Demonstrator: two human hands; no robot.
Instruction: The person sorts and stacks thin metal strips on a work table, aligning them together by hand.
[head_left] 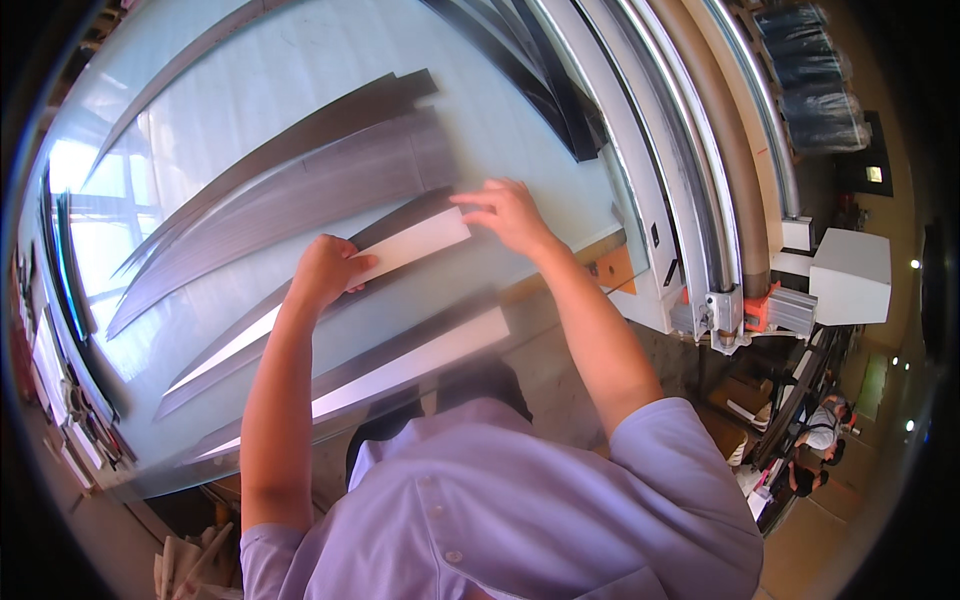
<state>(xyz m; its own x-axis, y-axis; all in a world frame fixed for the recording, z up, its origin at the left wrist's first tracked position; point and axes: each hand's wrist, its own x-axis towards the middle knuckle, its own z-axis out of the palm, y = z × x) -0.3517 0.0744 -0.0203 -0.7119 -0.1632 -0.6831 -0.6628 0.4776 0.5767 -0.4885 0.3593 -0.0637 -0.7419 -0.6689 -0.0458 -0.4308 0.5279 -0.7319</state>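
Note:
My left hand (325,273) is closed around the middle of a long white strip (420,243), its thumb pressed on the strip's face. A dark strip (408,217) runs along behind the white one. At their right end is my right hand (508,212), fingers apart, with thumb and index fingertip at the corner. I cannot tell whether those fingertips grip it. Nearer my body a similar white band (440,345) shows on the glossy tabletop (520,180); whether it is another strip or a reflection is unclear.
Beyond my hands lie a broad grey strip (370,165) and a darker strip (340,110). Black bars (545,90) rest at the far side. A machine with long metal rollers (700,130) borders the table on the right. Several people (825,430) are far off, lower right.

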